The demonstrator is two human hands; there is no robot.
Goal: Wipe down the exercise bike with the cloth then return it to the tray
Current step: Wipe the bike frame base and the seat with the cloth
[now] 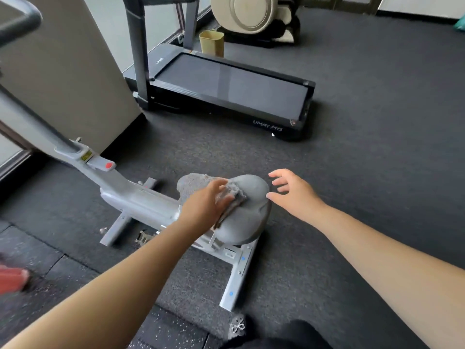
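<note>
A light grey exercise bike (pixel 136 197) stands on the dark floor, its grey saddle (pixel 247 215) below me at centre. A grey cloth (pixel 196 183) lies crumpled over the front of the saddle. My left hand (pixel 206 205) presses flat on the cloth, fingers closed over its folds. Just right of the saddle's wide rear edge hovers my right hand (pixel 292 191), fingers spread and holding nothing. No tray is in view.
A black treadmill (pixel 226 89) lies on the floor beyond the bike. A tan bin (pixel 211 42) and a beige machine (pixel 254 16) stand at the back. The bike's rear stabiliser bar (pixel 237 278) is near my foot. A red object (pixel 12 279) is at the left edge.
</note>
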